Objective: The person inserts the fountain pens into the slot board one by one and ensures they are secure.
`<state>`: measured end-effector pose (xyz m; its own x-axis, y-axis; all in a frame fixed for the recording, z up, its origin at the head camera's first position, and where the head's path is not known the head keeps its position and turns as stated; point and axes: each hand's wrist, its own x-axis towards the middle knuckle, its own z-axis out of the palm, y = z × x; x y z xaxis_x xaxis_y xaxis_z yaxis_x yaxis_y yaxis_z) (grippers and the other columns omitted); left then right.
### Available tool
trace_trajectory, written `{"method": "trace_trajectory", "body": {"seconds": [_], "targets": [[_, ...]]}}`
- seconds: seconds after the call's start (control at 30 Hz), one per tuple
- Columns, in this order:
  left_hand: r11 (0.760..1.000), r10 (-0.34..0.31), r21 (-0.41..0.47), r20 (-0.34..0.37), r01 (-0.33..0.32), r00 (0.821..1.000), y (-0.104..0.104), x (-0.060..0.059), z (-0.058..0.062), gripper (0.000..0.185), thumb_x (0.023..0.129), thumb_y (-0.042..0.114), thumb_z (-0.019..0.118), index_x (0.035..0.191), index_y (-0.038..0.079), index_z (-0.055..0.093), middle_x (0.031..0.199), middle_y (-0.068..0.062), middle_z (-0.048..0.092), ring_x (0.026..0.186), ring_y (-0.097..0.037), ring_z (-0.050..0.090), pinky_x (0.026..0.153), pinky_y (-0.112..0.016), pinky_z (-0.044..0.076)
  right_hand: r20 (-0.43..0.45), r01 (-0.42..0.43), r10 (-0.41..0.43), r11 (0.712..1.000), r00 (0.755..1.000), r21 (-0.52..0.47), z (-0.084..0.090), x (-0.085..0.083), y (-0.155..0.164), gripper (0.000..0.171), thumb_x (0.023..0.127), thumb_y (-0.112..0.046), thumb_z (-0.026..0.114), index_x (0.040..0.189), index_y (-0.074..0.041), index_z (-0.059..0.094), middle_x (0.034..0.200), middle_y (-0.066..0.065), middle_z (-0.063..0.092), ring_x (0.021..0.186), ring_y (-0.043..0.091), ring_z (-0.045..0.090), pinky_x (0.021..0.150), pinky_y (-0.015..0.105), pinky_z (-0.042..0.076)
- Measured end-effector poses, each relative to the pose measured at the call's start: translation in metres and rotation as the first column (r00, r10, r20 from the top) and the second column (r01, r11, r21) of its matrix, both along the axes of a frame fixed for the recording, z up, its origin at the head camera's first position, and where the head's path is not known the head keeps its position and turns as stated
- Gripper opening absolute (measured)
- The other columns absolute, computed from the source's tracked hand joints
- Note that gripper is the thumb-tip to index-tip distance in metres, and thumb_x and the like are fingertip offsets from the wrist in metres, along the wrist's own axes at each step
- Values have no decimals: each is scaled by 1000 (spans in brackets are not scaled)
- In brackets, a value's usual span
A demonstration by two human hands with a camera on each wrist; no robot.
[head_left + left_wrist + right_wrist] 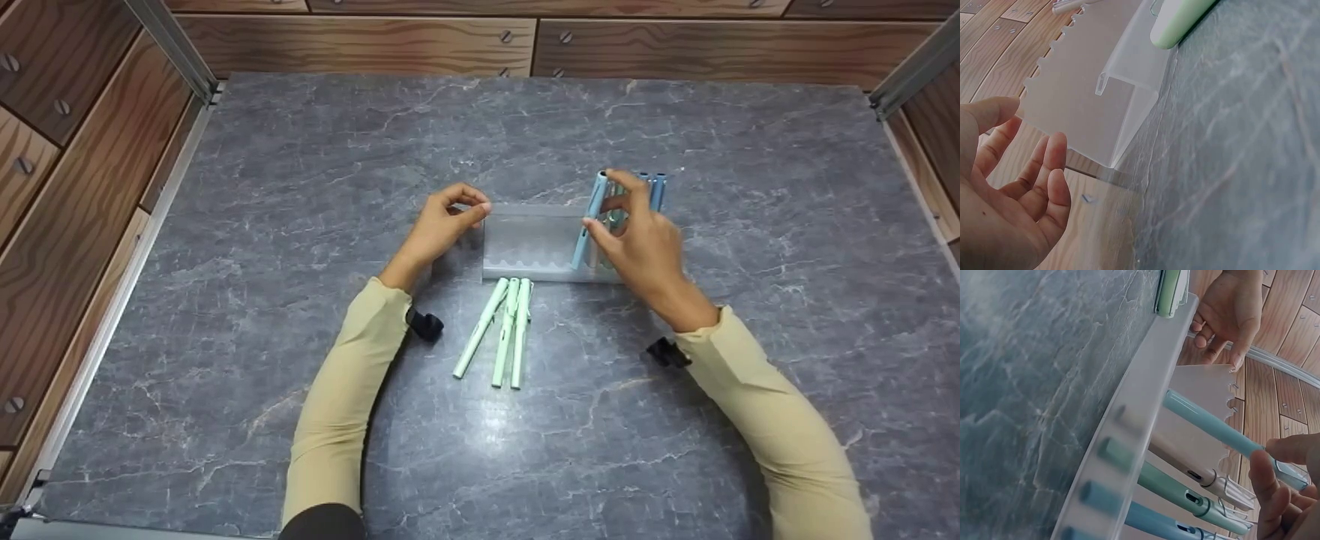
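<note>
A translucent pen stand (525, 238) with a scalloped back edge stands mid-table. At its top left corner, my left hand (441, 225) pinches the panel between thumb and index finger, other fingers loosely bent. My right hand (649, 247) grips a light blue pen (589, 221) near its capped upper end, between thumb and fingers. The pen leans, its lower end at the stand's front ledge. Beside it in the right wrist view, a beige pen (1185, 460), a green pen (1168, 489) and a blue pen (1157, 520) rest in the stand.
Three pale green pens (512, 334) lie on the grey marbled table (300, 225) just in front of the stand. Wood-patterned panels (352, 45) and metal rails (169, 49) border the table.
</note>
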<state>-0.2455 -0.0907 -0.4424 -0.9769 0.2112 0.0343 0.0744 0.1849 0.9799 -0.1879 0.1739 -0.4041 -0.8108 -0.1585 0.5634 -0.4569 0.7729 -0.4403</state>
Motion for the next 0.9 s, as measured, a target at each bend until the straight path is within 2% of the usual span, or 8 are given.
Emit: {"method": "trace_trajectory", "body": {"seconds": [0.2, 0.3, 0.5, 0.9], "targets": [[1000, 4, 2, -2, -4, 1000, 0, -1, -1, 16, 90, 12, 65, 101, 0, 65, 94, -2, 62, 75, -24, 65, 76, -38, 55, -17, 9, -9, 999, 1000, 36, -3, -1, 1, 58, 86, -20, 73, 132, -13, 38, 92, 12, 72, 47, 21, 57, 43, 31, 36], [1000, 8, 7, -7, -8, 1000, 1, -1, -1, 16, 90, 12, 66, 101, 0, 65, 92, -2, 62, 74, -22, 64, 76, -39, 56, -19, 6, -5, 999, 1000, 53, -5, -1, 1, 58, 87, -20, 73, 133, -13, 38, 92, 11, 72, 44, 17, 50, 42, 28, 30], [1000, 6, 12, -19, -6, 1000, 1, -2, -2, 17, 90, 12, 66, 101, -1, 65, 92, -2, 63, 78, -31, 65, 76, -37, 56, -15, 0, 1, 998, 1000, 67, -7, 0, 1, 60, 86, -20, 74, 133, -13, 38, 92, 12, 71, 43, 10, 38, 41, 26, 26], [1000, -1, -5, -16, 1, 1000, 0, -2, -2, 17, 90, 13, 66, 102, 1, 66, 95, -4, 64, 81, -36, 65, 77, -39, 56, 46, -1, -3, 996, 999, 86, -12, 0, -1, 60, 85, -20, 74, 133, -13, 39, 93, 13, 70, 45, 17, 45, 42, 28, 30]]}}
